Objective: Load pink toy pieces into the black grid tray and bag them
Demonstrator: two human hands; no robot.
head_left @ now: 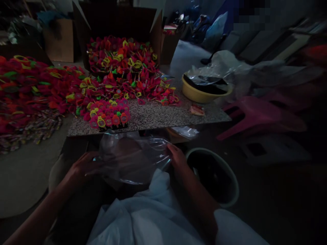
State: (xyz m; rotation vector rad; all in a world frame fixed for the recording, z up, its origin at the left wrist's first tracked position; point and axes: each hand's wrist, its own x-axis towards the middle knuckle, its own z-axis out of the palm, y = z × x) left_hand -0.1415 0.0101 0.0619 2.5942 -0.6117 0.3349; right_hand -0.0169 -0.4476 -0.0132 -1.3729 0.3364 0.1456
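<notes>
A clear plastic bag (133, 160) is stretched between my two hands, above my lap and just in front of the table edge. My left hand (85, 166) grips the bag's left side, fingers closed on it. On the right side, my right hand (176, 156) pinches the bag's upper corner. Behind the bag, a block of colourful toy watches (109, 115) stands in rows on the speckled tabletop (153, 117). A loose heap of pink, orange, yellow and green watches (122, 85) lies behind them.
An open cardboard box (154, 41) full of watches stands at the back. More watches (30, 85) pile up at left. A yellow basin (199, 95) holds plastic and something black. At right are a pink stool (247, 112) and a round bin (235, 183) beside my right arm.
</notes>
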